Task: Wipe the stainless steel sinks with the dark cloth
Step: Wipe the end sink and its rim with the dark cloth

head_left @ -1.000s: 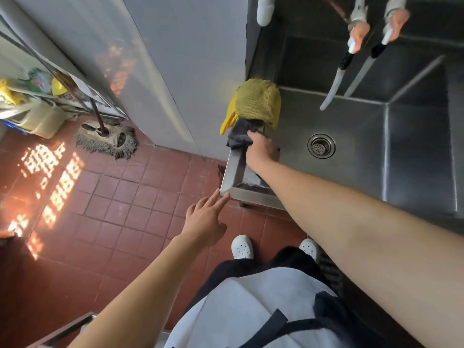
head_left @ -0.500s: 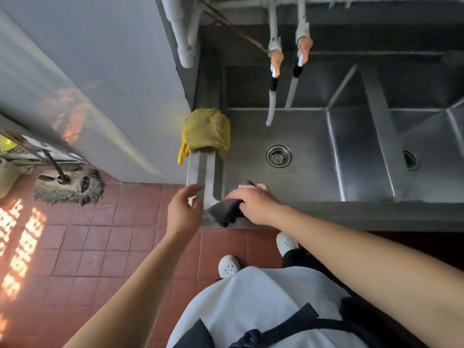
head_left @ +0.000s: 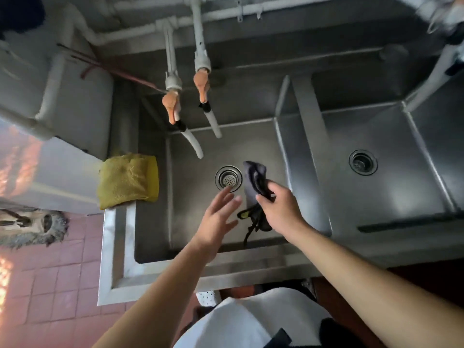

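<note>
Right hand point(head_left: 281, 209) pinches the cloth point(head_left: 254, 182) in curled fingers, bunched, held above the left sink point(head_left: 190, 222) near the drain point(head_left: 228, 178). Left hand point(head_left: 216, 219) spread, fingers straight, holding nothing, just beside the cloth. Risks: the loose cord hanging off the cloth could snag on the strainer; a bunched wad likely wipes only a narrow strip; slick steel may let it skid. Sinks: brushed steel, square-walled, sharp seams, right sink point(head_left: 376, 197) untouched. Cloth: dark grey, soft, limp. Yellow rag point(head_left: 128, 179), coarse weave, draped on the rim.
</note>
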